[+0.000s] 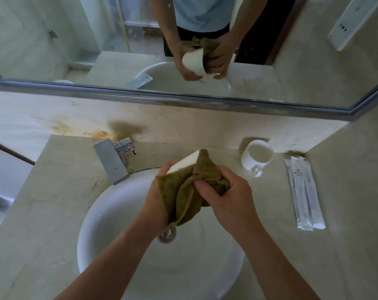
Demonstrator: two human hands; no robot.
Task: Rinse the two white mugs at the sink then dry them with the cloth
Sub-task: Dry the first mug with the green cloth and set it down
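Over the white sink [110,204] I hold one white mug [184,162] tilted on its side, mostly wrapped in an olive-green cloth [183,191]. My left hand [156,200] grips the mug from below, through the cloth. My right hand [225,195] clutches a bunched part of the cloth against the mug's right end. Only the mug's upper side shows. The second white mug [257,156] stands upright on the counter to the right, handle toward me, away from both hands.
A square metal faucet [112,161] juts over the sink's back left rim. Two white wrapped sachets [305,191] lie on the counter at right. A mirror [97,40] runs along the back wall. The drain [168,232] sits under my hands.
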